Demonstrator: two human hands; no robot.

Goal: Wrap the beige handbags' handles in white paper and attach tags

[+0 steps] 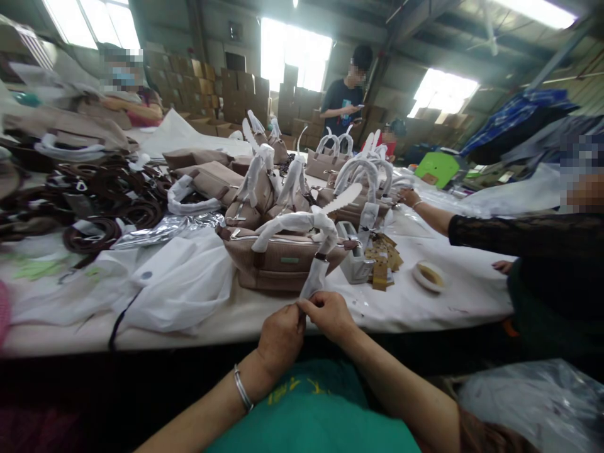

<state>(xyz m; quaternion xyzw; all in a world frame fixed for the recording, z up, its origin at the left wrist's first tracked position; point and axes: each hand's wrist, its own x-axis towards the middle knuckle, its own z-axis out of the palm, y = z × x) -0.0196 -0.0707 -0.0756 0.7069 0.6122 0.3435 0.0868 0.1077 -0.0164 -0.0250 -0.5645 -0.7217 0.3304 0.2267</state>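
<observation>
1. In the head view, make the brown bag [271, 267] the middle of a clock. It sits upright near the close edge of the white table [453, 321].
2. The left hand [282, 333] and right hand [330, 314] are together at 5 o'clock. Both pinch the low end of a white wrap [315, 277] that hangs from the bag's handle [290, 222]. The fingers are closed tight there.
3. The handle is wrapped in white too, and a white strip [346, 197] sticks up from it toward 2 o'clock.
4. A silver bracelet [243, 389] is on the left wrist.
5. At 3 o'clock, gold tags [383, 259] lie in a messy pile. Farther out is a roll of tape [428, 277].
6. At 8 o'clock, a thin white cloth [184, 286] lies rumpled.
7. At 10 o'clock, dark brown straps [111, 189] lie in a big heap.
8. More brown bags [323, 165] crowd together from 12 to 1 o'clock.
9. At 2 o'clock, a co-worker's hand [408, 197] is near those bags.
</observation>
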